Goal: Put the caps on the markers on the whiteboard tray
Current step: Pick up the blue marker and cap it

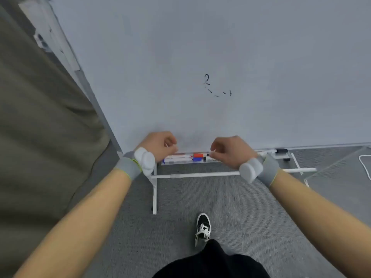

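The whiteboard tray (180, 162) runs along the board's lower edge. On it lie a white marker with a red cap (197, 155) and, just in front, one with a blue cap (197, 159). Their white barrels (178, 156) point left. My left hand (160, 145) hovers over the tray's left end with curled fingers; whether they hold anything is hidden. My right hand (230, 151) is pinched at the tray, and the small black end of a black marker (207, 155) sticks out left of its fingertips. The rest of that piece is covered by the hand.
A black object (282, 151) lies on the tray far right. The whiteboard (200, 57) bears small black scribbles (207, 80). Its white stand bars (154, 193) reach onto grey carpet near my shoe (203, 227). An olive curtain (40, 127) hangs at left.
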Demonstrator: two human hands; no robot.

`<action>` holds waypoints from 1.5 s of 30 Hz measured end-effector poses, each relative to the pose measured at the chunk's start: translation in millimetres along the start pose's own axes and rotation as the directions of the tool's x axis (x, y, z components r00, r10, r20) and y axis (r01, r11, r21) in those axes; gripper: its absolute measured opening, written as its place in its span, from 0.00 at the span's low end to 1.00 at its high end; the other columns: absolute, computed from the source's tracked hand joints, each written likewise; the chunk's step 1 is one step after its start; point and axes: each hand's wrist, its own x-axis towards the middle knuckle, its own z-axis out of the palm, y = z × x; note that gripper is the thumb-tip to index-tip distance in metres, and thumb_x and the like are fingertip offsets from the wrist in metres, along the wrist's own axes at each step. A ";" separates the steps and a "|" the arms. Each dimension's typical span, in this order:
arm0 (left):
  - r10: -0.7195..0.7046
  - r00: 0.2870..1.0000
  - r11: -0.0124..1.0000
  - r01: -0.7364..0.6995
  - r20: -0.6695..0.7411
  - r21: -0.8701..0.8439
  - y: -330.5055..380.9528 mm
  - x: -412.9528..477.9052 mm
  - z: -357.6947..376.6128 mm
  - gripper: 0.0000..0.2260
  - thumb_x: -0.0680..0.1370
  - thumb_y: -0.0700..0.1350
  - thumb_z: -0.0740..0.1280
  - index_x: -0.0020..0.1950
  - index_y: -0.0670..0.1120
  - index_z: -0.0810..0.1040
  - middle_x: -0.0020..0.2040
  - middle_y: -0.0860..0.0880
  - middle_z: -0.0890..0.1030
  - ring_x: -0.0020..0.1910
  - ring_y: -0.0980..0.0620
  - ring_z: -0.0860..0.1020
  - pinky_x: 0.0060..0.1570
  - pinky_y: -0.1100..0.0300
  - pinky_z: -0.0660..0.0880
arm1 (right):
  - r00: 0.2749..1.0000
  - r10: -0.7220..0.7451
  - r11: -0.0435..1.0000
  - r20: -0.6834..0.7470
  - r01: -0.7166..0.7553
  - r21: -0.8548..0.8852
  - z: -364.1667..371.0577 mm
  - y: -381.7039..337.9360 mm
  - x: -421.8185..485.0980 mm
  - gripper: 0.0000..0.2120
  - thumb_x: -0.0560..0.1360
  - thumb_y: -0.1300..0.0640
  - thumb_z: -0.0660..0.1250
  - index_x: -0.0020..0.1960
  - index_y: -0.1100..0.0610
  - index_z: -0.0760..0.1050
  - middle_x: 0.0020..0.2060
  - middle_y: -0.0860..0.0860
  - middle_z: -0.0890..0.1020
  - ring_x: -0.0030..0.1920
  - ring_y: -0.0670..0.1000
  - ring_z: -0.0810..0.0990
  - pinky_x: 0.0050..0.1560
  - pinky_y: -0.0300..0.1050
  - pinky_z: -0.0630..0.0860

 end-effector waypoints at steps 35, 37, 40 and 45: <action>0.349 0.931 0.888 -0.364 0.103 0.281 -76.2 42.4 54.6 0.05 0.76 0.38 0.66 0.51 0.39 0.76 0.47 0.41 0.77 0.47 0.43 0.73 0.49 0.52 0.70 | 0.983 -0.163 0.903 0.079 0.181 -0.391 108.0 27.9 73.6 0.08 0.65 0.57 0.75 0.42 0.59 0.82 0.40 0.54 0.85 0.46 0.60 0.80 0.48 0.52 0.77; 0.302 0.953 0.926 -0.299 0.021 0.228 -75.3 36.0 44.7 0.05 0.77 0.38 0.63 0.51 0.41 0.74 0.47 0.43 0.75 0.43 0.46 0.71 0.44 0.53 0.70 | 0.979 -0.167 0.889 0.114 0.199 -0.413 112.1 26.9 74.6 0.07 0.66 0.58 0.74 0.42 0.60 0.82 0.42 0.55 0.84 0.48 0.60 0.79 0.49 0.53 0.77; 0.166 0.985 0.970 -0.152 -0.056 0.191 -74.8 27.6 32.5 0.02 0.77 0.40 0.60 0.49 0.43 0.70 0.46 0.45 0.72 0.36 0.45 0.71 0.37 0.52 0.70 | 0.973 -0.188 0.882 0.136 0.228 -0.411 115.6 26.7 74.8 0.08 0.69 0.58 0.72 0.46 0.60 0.82 0.46 0.56 0.83 0.52 0.60 0.78 0.54 0.53 0.74; 0.058 0.998 0.990 -0.062 0.036 0.126 -71.9 20.3 19.9 0.04 0.79 0.45 0.57 0.45 0.48 0.68 0.32 0.50 0.73 0.30 0.46 0.71 0.29 0.54 0.65 | 0.976 -0.219 0.973 -0.015 0.217 -0.075 97.4 15.3 71.4 0.06 0.71 0.59 0.73 0.47 0.58 0.80 0.43 0.54 0.84 0.45 0.57 0.79 0.46 0.47 0.75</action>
